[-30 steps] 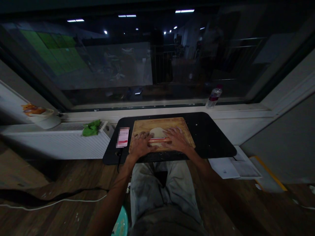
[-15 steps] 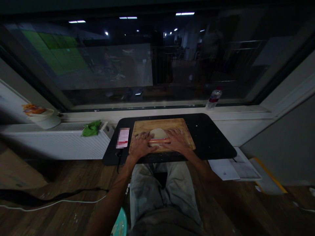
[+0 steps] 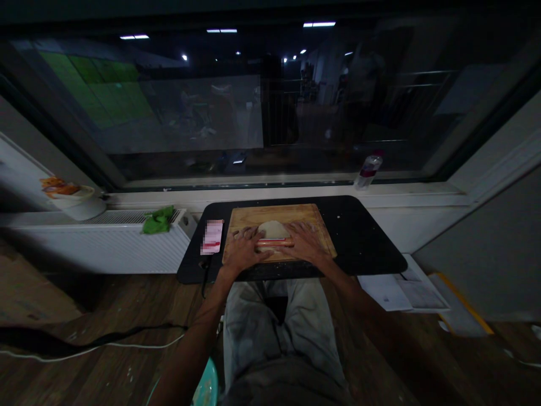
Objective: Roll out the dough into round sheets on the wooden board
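Note:
A pale round of dough lies on a wooden cutting board set on a small black table. Across the dough's near edge lies a reddish rolling pin. My left hand rests flat on the pin's left end, fingers stretched out. My right hand lies flat on its right end, fingers spread forward.
A pink-and-white packet sits on the table left of the board. A green cloth lies on the white radiator, with a bowl farther left. A water bottle stands on the window sill. Papers and cables lie on the wooden floor.
Both hands and the rolling pin have stayed in nearly the same place on the dough; only the view has shifted slightly.

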Action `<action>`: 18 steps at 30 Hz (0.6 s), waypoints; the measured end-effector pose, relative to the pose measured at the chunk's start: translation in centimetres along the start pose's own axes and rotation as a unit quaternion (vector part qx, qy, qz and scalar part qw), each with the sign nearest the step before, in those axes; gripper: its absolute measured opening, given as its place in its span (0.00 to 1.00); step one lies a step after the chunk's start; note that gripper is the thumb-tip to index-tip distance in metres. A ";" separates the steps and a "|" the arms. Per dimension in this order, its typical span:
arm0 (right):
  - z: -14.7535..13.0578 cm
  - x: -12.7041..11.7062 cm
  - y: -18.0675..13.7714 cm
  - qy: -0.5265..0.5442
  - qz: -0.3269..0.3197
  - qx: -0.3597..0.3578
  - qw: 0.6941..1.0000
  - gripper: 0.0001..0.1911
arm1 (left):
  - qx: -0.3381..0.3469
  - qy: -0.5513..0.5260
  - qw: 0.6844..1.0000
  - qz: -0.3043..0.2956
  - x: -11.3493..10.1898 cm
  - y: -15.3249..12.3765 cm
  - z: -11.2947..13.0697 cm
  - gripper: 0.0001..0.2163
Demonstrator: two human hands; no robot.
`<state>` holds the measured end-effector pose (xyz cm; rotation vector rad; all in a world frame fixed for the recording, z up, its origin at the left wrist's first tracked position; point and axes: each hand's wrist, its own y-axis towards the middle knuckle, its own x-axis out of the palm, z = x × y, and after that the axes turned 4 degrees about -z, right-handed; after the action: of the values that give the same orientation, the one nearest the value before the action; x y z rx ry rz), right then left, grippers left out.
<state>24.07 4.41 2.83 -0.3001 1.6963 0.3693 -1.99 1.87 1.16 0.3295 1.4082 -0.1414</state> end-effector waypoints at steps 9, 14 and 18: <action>-0.2 0.6 0.3 -0.009 0.001 0.039 0.999 0.53 | 0.046 -0.018 0.998 -0.030 0.3 0.3 -1.6 0.29; -0.1 1.0 0.5 -0.001 0.005 0.035 0.999 0.55 | 0.034 -0.022 0.999 -0.024 0.3 0.2 -1.3 0.28; 0.1 0.9 0.5 -0.005 0.002 0.034 0.999 0.55 | 0.039 -0.024 0.998 -0.038 0.3 0.4 -1.7 0.28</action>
<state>23.83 4.91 1.94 -0.2443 1.6955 0.3145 -3.41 2.74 0.73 0.3345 1.3711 -0.2664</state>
